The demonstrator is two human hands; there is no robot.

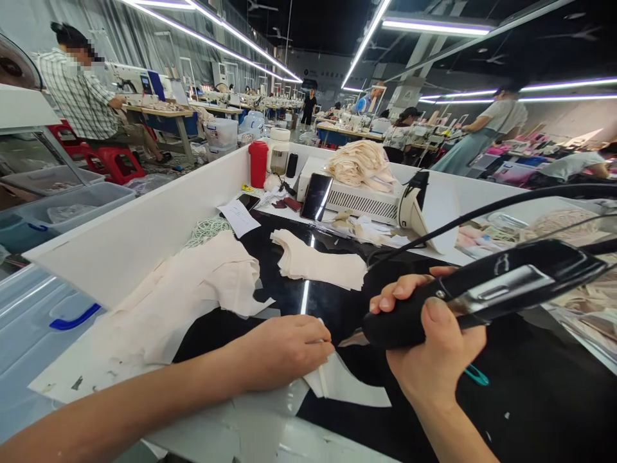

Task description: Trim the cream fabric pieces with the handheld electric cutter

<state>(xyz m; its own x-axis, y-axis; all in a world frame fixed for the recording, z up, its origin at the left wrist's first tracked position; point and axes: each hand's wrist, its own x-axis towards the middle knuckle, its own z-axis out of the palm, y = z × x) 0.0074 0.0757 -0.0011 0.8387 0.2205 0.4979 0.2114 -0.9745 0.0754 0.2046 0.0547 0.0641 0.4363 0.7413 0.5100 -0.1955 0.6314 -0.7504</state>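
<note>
My right hand (436,341) is wrapped round the black handle of a small iron-like tool (482,292), whose tip points left and down toward a small pale fabric piece (347,382) on the black work surface (540,386). My left hand (284,350) lies on that fabric piece, fingers pinched together at its edge right by the tool's tip. A cable runs from the tool up and to the right.
A heap of cream fabric (178,302) lies to the left, a smaller stack (315,260) behind. A white box (361,199) bears folded cloth, with a phone (315,196), red bottle (258,164) and jar nearby. Blue bins stand left; other people work at far tables.
</note>
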